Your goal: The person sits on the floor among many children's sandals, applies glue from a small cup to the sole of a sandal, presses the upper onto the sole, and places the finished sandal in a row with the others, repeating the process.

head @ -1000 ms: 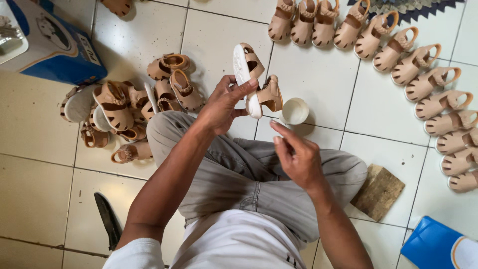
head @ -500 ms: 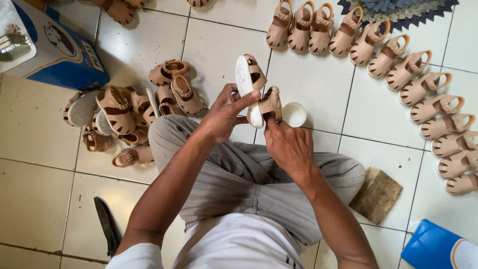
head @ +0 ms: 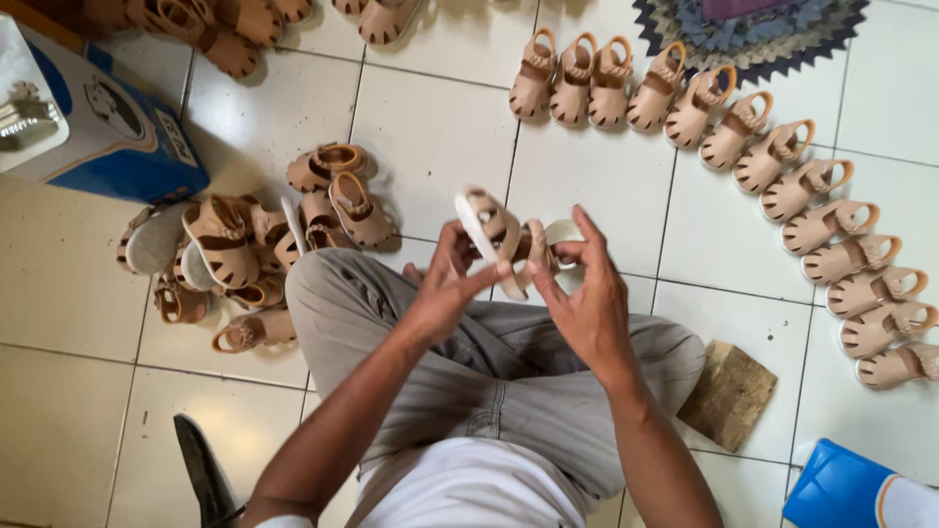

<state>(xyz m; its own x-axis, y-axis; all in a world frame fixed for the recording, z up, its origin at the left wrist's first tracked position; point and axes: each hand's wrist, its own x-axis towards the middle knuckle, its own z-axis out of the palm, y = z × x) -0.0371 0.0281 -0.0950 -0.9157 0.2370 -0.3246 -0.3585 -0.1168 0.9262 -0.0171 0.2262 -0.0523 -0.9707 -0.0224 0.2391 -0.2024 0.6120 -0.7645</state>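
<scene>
Hands (head: 518, 293): 2 | held sandal (head: 494, 235): 1 | wood block (head: 729, 391): 1

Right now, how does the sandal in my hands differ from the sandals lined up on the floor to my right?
The held sandal is off the floor, gripped by the left hand and right hand; the row of sandals rests on the tiles. The held sandal is tipped on edge, pale sole showing; the row of sandals sits sole-down, straps up, in a curved line. Both are small, tan and strappy.
</scene>
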